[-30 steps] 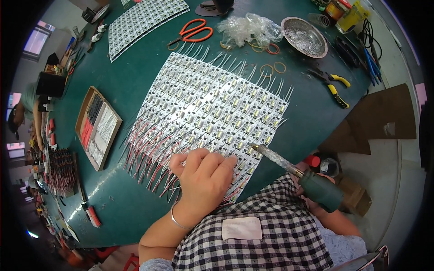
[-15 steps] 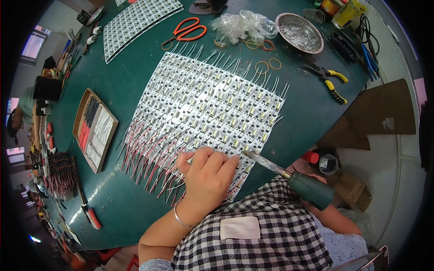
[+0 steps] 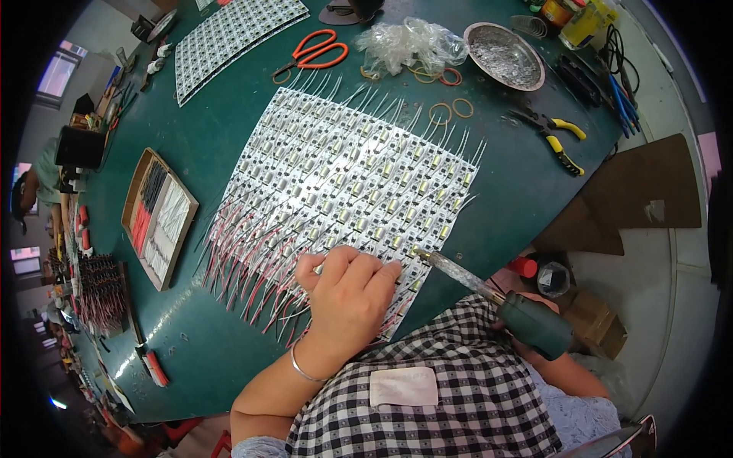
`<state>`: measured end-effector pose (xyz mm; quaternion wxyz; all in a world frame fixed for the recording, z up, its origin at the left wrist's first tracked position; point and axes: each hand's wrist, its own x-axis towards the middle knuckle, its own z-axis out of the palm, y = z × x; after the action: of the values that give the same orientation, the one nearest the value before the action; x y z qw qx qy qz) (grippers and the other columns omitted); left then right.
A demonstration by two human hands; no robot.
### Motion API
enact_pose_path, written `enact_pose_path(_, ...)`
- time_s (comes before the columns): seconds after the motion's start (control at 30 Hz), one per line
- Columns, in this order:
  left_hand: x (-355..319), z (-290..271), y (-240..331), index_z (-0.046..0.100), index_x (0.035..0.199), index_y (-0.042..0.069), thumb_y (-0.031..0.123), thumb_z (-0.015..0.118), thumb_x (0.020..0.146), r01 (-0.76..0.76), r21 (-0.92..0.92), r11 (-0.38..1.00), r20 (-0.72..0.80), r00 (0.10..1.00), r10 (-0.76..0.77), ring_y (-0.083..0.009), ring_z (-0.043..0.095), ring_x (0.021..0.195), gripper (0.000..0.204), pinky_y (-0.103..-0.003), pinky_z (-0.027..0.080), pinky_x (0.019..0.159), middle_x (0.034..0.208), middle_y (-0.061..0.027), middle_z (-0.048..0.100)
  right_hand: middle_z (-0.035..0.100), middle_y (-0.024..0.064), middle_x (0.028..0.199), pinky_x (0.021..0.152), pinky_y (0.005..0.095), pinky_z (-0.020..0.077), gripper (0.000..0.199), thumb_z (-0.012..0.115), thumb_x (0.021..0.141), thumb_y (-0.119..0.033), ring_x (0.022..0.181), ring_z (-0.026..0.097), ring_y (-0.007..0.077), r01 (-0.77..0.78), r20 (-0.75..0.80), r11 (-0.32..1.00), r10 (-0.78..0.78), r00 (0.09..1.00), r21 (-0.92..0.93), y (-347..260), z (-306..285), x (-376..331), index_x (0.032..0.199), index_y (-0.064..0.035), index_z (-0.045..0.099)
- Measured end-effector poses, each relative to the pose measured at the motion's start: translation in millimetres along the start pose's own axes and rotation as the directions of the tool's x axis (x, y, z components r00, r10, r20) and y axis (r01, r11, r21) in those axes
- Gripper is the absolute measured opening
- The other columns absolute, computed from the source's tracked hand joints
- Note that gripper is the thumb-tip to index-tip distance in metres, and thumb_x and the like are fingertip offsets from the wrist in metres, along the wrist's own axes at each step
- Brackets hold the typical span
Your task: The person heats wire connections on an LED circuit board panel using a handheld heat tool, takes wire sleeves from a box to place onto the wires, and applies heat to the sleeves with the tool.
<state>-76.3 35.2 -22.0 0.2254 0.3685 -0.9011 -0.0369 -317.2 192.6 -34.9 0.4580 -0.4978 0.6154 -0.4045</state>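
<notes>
A white panel of LED circuit boards [image 3: 324, 179] lies tilted on the green table, with rows of small components. Thin white wires stick out along its far edge, and red, black and white wires [image 3: 252, 278] crowd its near left side. My left hand [image 3: 347, 294] rests on the panel's near part, fingers curled and pinched; whatever they hold is hidden. In my right hand [image 3: 527, 347], mostly covered by the dark green handle, is a soldering iron [image 3: 469, 281]. Its tip is at the panel's near right part, just right of my left hand's fingers.
Left of the panel sits a cardboard tray [image 3: 187, 221] of sorted wires. Beyond lie orange-handled scissors [image 3: 321, 52], clear plastic bags [image 3: 412, 44], rubber bands [image 3: 440, 114] and a round metal dish [image 3: 504, 55]. Yellow-black pliers [image 3: 553, 137] lie at right. More panels [image 3: 233, 38] lie far left.
The soldering iron has shifted slightly right, and its handle sits a little farther right and lower. My left hand has stayed almost where it was.
</notes>
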Motion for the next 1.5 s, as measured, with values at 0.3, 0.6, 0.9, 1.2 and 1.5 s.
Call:
enact_pose_path(0.3, 3.9, -6.3, 6.3, 0.065, 0.082, 0.019, 0.014, 0.064, 0.067, 0.02, -0.021, 1.0, 0.02, 1.0, -0.019, -0.012, 0.051, 0.079, 0.016, -0.039, 0.026, 0.079, 0.075, 0.0075, 0.052, 0.065, 0.0084, 0.091, 0.071, 0.0268, 0.051, 0.033, 0.071, 0.07, -0.015, 0.081, 0.064, 0.0199, -0.177, -0.039, 0.972, 0.185, 0.982, 0.153, 3.8, -9.6, -18.7, 0.1, -0.0036, 0.063)
enact_pose_path(0.6, 0.7, -2.5, 14.9, 0.065, 0.086, 0.02, 0.015, 0.061, 0.07, -0.047, -0.009, 0.999, 0.065, 0.997, 0.047, -0.0113, 0.051, 0.081, 0.017, -0.04, 0.025, 0.08, 0.075, 0.0075, 0.051, 0.063, 0.0085, 0.089, 0.069, 0.0307, 0.0507, 0.034, 0.071, 0.068, -0.022, 0.08, 0.063, 0.0257, 0.191, 0.057, 0.896, -0.183, 0.981, -0.401, 1.7, -14.6, -19.5, 0.097, -0.0075, 0.064)
enact_pose_path(0.9, 0.6, 1.8, 13.9, 0.065, 0.084, 0.02, 0.014, 0.06, 0.069, -0.05, -0.048, 0.998, 0.058, 0.997, 0.053, -0.011, 0.051, 0.08, 0.017, -0.04, 0.024, 0.081, 0.075, 0.0084, 0.052, 0.065, 0.0105, 0.092, 0.076, 0.0304, 0.0511, 0.032, 0.07, 0.073, -0.017, 0.084, 0.065, 0.0236, 0.338, 0.036, 0.844, -0.356, 0.934, -0.416, 23.8, -13.2, -22.1, 0.1, -0.0008, 0.062)
enact_pose_path(1.2, 0.6, 3.8, 14.0, 0.065, 0.083, 0.02, 0.013, 0.062, 0.069, -0.025, -0.072, 0.997, 0.08, 0.996, 0.03, -0.0114, 0.051, 0.08, 0.016, -0.04, 0.024, 0.081, 0.076, 0.009, 0.053, 0.065, 0.0131, 0.089, 0.074, 0.0317, 0.0516, 0.034, 0.069, 0.076, -0.021, 0.079, 0.065, 0.0246, 0.312, 0.068, 0.86, -0.312, 0.948, -0.404, 19.9, -11.8, -15.4, 0.1, 0.0018, 0.059)
enact_pose_path(1.5, -0.1, 4.1, 14.9, 0.066, 0.081, 0.021, 0.009, 0.07, 0.06, -0.038, -0.074, 0.997, 0.057, 0.997, 0.042, -0.0133, 0.051, 0.079, 0.024, -0.038, 0.025, 0.079, 0.074, 0.0098, 0.054, 0.064, 0.0117, 0.089, 0.07, 0.0286, 0.0517, 0.019, 0.055, 0.083, -0.005, 0.076, 0.063, 0.019, -0.345, 0.092, 0.884, 0.333, 0.938, 0.316, 27.6, -1.5, -22.6, 0.098, 0.0057, 0.059)
